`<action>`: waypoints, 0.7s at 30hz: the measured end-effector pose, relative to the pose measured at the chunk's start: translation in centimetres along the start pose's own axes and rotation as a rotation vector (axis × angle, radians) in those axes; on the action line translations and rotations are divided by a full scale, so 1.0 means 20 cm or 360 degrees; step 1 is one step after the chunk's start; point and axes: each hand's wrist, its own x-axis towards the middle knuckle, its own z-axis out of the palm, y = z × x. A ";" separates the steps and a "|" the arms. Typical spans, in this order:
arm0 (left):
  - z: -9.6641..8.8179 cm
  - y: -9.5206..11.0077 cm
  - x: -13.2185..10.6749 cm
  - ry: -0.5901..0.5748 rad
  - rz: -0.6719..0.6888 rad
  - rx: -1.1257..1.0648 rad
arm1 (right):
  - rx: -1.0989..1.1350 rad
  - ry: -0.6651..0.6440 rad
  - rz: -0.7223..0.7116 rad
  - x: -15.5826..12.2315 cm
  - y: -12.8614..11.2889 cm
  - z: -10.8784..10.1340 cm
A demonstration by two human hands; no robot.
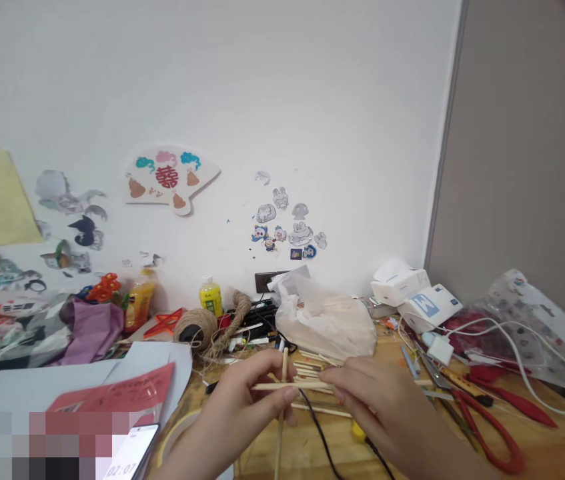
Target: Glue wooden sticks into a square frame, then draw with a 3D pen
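Two thin wooden sticks cross in front of me above the table. My left hand point(245, 400) pinches them at the crossing between thumb and fingers. One stick, the upright one point(279, 450), runs from above the fingers down toward the table's near side. The other stick point(307, 385) lies level and reaches across to my right hand point(387, 403), whose thumb and fingers are closed on it. Whether anything binds the crossing is hidden by my fingers. Just beyond my hands, several loose wooden sticks point(307, 369) lie on the wooden table point(257, 453).
A black cable point(318, 427) runs beneath my hands. Behind them sit a white plastic bag point(329, 327) and a twine ball point(198, 328). Red-handled scissors point(495, 437) and a charger point(439, 348) lie right; papers point(77, 380), a phone point(137, 447) and tape roll point(176, 430) left.
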 end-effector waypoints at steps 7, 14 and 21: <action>-0.04 0.02 0.00 0.0065 -0.0011 -0.0054 | -0.0321 0.0117 -0.0026 0.01 0.08 -0.01; -0.16 0.05 -0.03 0.0253 -0.0014 0.0004 | -0.0607 0.0189 0.0157 0.00 0.21 -0.10; -0.31 0.07 -0.09 0.0705 -0.0023 0.0132 | -0.0684 0.0231 0.0855 -0.01 0.33 -0.09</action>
